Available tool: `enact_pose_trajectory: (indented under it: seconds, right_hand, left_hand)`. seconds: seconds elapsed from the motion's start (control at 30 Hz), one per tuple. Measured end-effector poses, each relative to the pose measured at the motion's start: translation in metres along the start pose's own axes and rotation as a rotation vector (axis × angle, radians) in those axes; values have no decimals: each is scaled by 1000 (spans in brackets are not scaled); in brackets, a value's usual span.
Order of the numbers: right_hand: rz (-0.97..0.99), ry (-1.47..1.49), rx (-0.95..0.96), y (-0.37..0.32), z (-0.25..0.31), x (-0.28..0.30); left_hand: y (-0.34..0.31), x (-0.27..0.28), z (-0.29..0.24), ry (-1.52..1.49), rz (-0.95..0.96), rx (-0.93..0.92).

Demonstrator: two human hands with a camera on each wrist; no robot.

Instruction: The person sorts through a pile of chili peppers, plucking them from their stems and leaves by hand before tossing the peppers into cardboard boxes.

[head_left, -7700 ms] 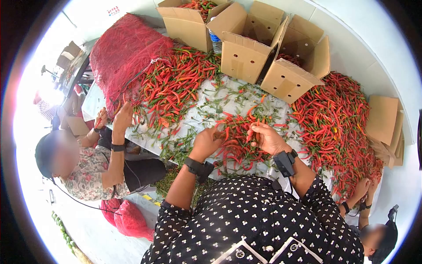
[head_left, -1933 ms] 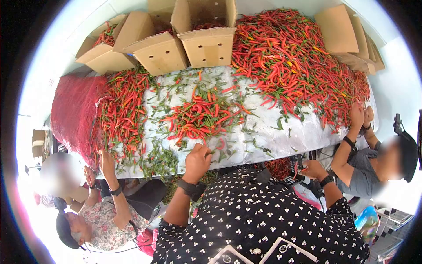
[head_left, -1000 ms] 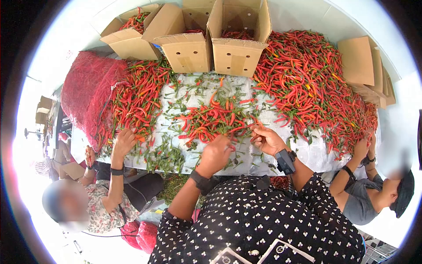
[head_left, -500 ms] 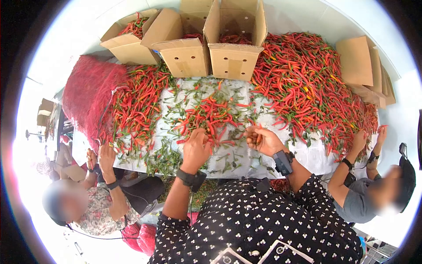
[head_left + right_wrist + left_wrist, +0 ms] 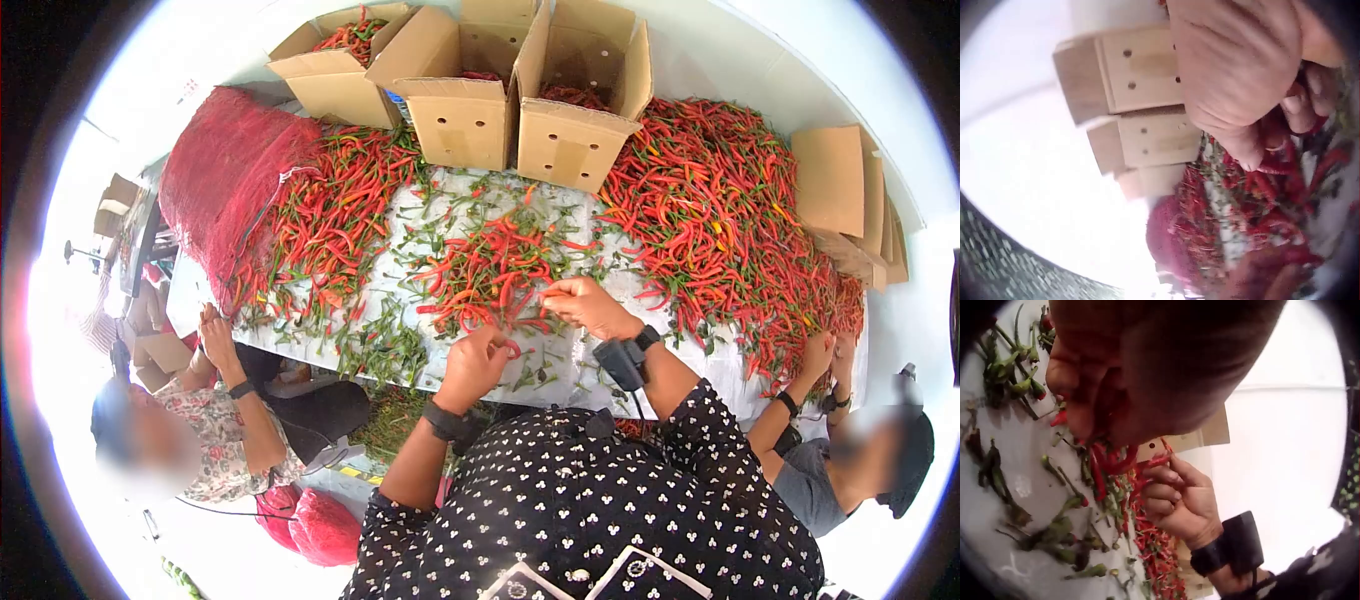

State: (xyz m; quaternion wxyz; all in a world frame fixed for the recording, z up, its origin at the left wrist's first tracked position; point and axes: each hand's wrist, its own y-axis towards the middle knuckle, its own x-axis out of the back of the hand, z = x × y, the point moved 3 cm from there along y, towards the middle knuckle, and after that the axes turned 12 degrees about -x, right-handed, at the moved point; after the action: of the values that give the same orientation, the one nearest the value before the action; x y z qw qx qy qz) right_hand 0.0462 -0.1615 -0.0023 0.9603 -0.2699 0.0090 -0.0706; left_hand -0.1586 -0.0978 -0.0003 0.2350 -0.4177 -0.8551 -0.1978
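Observation:
In the head view my left hand (image 5: 470, 368) is low over the near side of a small heap of red chili peppers (image 5: 487, 265). Its curled fingers hold a red chili pepper (image 5: 512, 349), whose bent end sticks out past the fingertips. The left wrist view has this chili (image 5: 1124, 464) hanging below the shadowed palm. Just right of the heap, my right hand (image 5: 592, 308) pinches another red chili (image 5: 1159, 460) between thumb and fingers, plain in the left wrist view. In the right wrist view the right hand's (image 5: 1235, 69) curled fingers partly hide red chilies.
Green stems (image 5: 385, 345) litter the white table cover (image 5: 590, 385). Larger chili piles lie left (image 5: 340, 210) and right (image 5: 720, 240). Open cardboard boxes (image 5: 460, 130) stand along the back, beside a red net (image 5: 235, 180). Other people work at both ends, their hands (image 5: 818, 352) over chilies.
Half a second ago the left hand was at the heap's edge; now it is drawn back nearer my body with a chili. The right hand has turned palm-down. The head view has shifted slightly.

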Motion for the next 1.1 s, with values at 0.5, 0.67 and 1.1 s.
enact_pose_trajectory:
  seconds: [0.5, 0.67, 1.1]
  right_hand:
    - [215, 612, -172, -27, 3, -24]
    - [333, 1067, -172, -40, -11, -8]
    - [273, 1070, -72, -52, -16, -9]
  left_hand:
    - [29, -14, -20, -827, 14, 209]
    - [29, -11, -8, -831, 59, 256]
    - [37, -42, -30, -939, 190, 217]
